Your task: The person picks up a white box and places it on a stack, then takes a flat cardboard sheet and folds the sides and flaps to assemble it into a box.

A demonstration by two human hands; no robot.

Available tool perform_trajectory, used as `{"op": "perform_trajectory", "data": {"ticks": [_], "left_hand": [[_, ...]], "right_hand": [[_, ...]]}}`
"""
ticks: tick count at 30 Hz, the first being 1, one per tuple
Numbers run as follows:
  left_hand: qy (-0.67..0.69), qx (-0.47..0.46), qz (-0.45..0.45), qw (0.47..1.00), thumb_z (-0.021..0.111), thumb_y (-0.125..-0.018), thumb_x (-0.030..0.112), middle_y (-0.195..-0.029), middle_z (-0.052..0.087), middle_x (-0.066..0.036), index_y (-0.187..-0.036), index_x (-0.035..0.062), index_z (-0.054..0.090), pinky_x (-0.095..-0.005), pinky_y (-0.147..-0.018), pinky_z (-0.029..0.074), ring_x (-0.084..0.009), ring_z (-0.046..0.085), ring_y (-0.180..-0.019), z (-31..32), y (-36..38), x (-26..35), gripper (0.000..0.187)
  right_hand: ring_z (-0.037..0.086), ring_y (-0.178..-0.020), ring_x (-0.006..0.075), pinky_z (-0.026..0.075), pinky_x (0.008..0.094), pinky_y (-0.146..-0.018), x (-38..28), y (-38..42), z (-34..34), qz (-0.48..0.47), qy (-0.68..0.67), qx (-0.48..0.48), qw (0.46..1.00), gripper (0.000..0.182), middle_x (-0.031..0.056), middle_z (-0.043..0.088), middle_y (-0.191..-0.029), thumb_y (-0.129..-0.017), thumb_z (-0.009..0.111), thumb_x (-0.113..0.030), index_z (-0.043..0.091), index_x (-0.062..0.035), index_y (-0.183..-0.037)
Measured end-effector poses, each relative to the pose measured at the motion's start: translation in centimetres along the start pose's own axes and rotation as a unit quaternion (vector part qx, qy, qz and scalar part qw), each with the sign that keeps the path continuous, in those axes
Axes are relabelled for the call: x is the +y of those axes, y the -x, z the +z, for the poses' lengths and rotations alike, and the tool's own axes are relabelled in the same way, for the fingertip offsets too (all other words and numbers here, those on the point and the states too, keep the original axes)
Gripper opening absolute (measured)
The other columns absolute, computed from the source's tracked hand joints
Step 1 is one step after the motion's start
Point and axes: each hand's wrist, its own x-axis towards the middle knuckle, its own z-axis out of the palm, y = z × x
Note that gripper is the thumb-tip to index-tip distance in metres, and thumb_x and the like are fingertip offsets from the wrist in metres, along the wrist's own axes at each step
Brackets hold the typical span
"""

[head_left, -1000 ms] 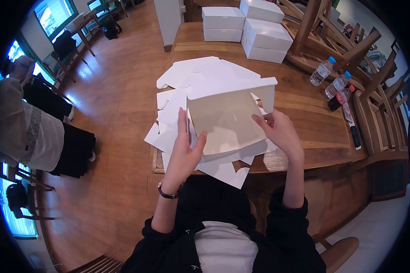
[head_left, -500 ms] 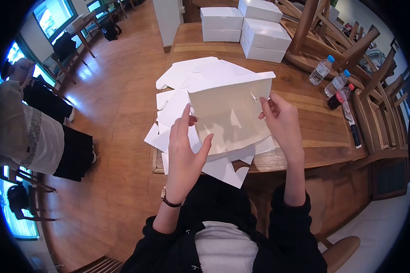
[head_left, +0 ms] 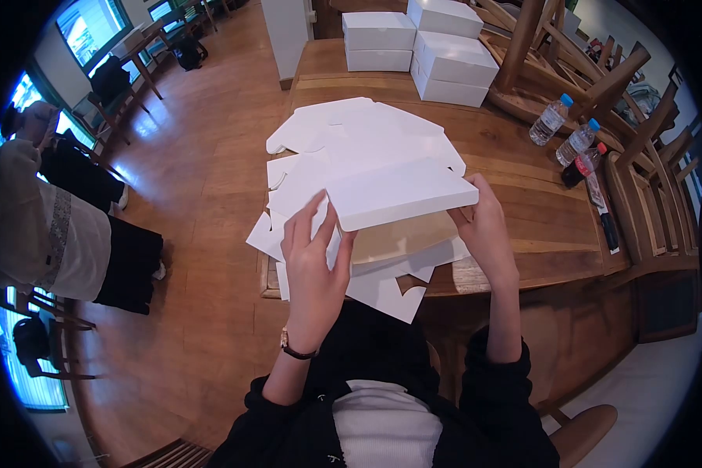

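A white cardboard box [head_left: 402, 191] lies in front of me on loose flat card, its lid folded most of the way over. Through the gap at the front, the cream-coloured inside shows. My left hand [head_left: 313, 253] is at the box's left side, fingers bent at the lid's corner and thumb near the front left corner. At the right end, my right hand [head_left: 485, 234] has its fingers and thumb closed around the lid's front corner and the side wall. Under the box are several flat white box blanks [head_left: 343, 125] with cut slots.
Folded white boxes [head_left: 452, 66] are stacked at the table's far end. Two water bottles [head_left: 550, 121], a dark red-capped bottle [head_left: 582, 166] and a black-handled cutter [head_left: 607, 230] lie or stand along the right side, near upturned wooden chairs [head_left: 522, 47]. A person [head_left: 70, 226] stands at left.
The lid has swung from upright down toward me and now covers most of the box. Both hands have moved in against the box's two ends.
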Motion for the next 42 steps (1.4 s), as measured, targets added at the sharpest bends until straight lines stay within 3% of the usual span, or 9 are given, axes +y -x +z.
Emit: {"op": "perform_trajectory", "data": {"ticks": [3, 9, 14, 18, 21, 27, 30, 36, 42], "left_hand": [[0.035, -0.002, -0.005, 0.999, 0.07, -0.097, 0.008, -0.14, 0.06, -0.021, -0.132, -0.0004, 0.066, -0.043, -0.105, 0.047, -0.0341, 0.058, -0.126, 0.2, 0.5, -0.7, 0.037], [0.129, -0.009, -0.093, 0.987, 0.067, -0.099, 0.008, -0.146, 0.059, -0.019, -0.155, 0.0076, 0.045, -0.0438, -0.104, 0.05, -0.035, 0.064, -0.125, -0.1, 1.0, 0.5, 0.06], [0.182, -0.035, -0.054, 0.981, 0.065, -0.099, 0.005, -0.148, 0.057, -0.019, -0.153, 0.0091, 0.049, -0.0432, -0.105, 0.049, -0.0335, 0.061, -0.129, -0.7, 0.6, 0.5, 0.056], [0.108, -0.055, -0.056, 0.991, 0.068, -0.095, 0.003, -0.143, 0.06, -0.018, -0.149, 0.0085, 0.053, -0.0431, -0.107, 0.048, -0.0327, 0.059, -0.129, -1.1, 1.0, 0.4, 0.056], [0.064, -0.066, -0.039, 0.995, 0.072, -0.09, 0.001, -0.139, 0.061, -0.018, -0.147, 0.0073, 0.055, -0.0428, -0.107, 0.047, -0.0334, 0.059, -0.128, -1.6, 1.2, 0.5, 0.06], [0.022, -0.065, 0.017, 0.997, 0.074, -0.085, 0.001, -0.135, 0.058, -0.021, -0.147, 0.0047, 0.054, -0.0442, -0.105, 0.047, -0.0385, 0.057, -0.127, -2.1, 1.2, 0.7, 0.065], [0.064, -0.079, -0.026, 0.994, 0.072, -0.085, 0.0, -0.136, 0.056, -0.021, -0.146, 0.0028, 0.054, -0.0462, -0.105, 0.047, -0.0399, 0.055, -0.128, -2.4, 1.2, 0.4, 0.063], [0.091, -0.142, -0.006, 0.986, 0.059, -0.092, 0.002, -0.147, 0.045, -0.025, -0.154, 0.003, 0.044, -0.0472, -0.111, 0.043, -0.0421, 0.05, -0.134, -3.0, 1.6, 0.2, 0.063], [0.108, -0.144, -0.007, 0.984, 0.058, -0.094, 0.004, -0.151, 0.04, -0.028, -0.157, -0.0026, 0.034, -0.0489, -0.112, 0.04, -0.0448, 0.048, -0.135, -2.5, 1.8, -0.7, 0.068]], "right_hand": [[0.062, -0.101, 0.0318, 0.049, 0.0384, -0.091, 0.9, 0.2, 0.2, -0.091, 0.023, 0.006, 0.996, 0.018, 0.0169, 0.062, -0.112, -0.102, 0.059, -0.004, 0.059, 0.0064, -0.116], [0.06, -0.1, 0.0369, 0.049, 0.0454, -0.088, 1.4, 0.6, 0.5, -0.112, 0.06, 0.036, 0.991, 0.011, 0.0185, 0.059, -0.107, -0.1, 0.06, -0.003, 0.056, 0.0076, -0.101], [0.062, -0.098, 0.0351, 0.05, 0.0448, -0.087, -0.4, 0.7, -0.1, -0.027, -0.065, 0.019, 0.997, 0.026, 0.0188, 0.063, -0.113, -0.098, 0.061, 0.001, 0.058, 0.0003, -0.124], [0.063, -0.103, 0.0308, 0.05, 0.0437, -0.09, -0.7, 0.7, -0.4, -0.057, -0.039, 0.023, 0.997, 0.049, 0.0169, 0.064, -0.121, -0.094, 0.062, 0.006, 0.055, -0.0089, -0.141], [0.062, -0.107, 0.029, 0.05, 0.0415, -0.093, 1.1, 0.9, -0.5, -0.11, 0.006, 0.039, 0.993, 0.054, 0.0149, 0.064, -0.119, -0.091, 0.064, 0.008, 0.057, -0.0119, -0.14], [0.061, -0.113, 0.0297, 0.048, 0.0395, -0.099, 1.2, 1.0, -1.5, -0.081, -0.061, -0.014, 0.995, 0.059, 0.0132, 0.065, -0.125, -0.086, 0.069, 0.007, 0.061, -0.0132, -0.141], [0.061, -0.113, 0.0288, 0.047, 0.0393, -0.1, 1.4, 1.0, -1.5, -0.136, -0.045, -0.019, 0.989, 0.061, 0.0117, 0.067, -0.125, -0.084, 0.07, 0.008, 0.061, -0.0124, -0.141], [0.062, -0.111, 0.0283, 0.043, 0.0397, -0.105, 1.7, 0.9, -1.5, -0.145, -0.019, -0.026, 0.989, 0.063, 0.0111, 0.069, -0.121, -0.08, 0.073, 0.007, 0.063, -0.0111, -0.139], [0.059, -0.114, 0.0279, 0.045, 0.0386, -0.104, 1.7, 1.0, -1.3, -0.138, -0.016, -0.052, 0.989, 0.066, 0.0114, 0.067, -0.123, -0.078, 0.074, 0.009, 0.063, -0.0103, -0.14]]}}
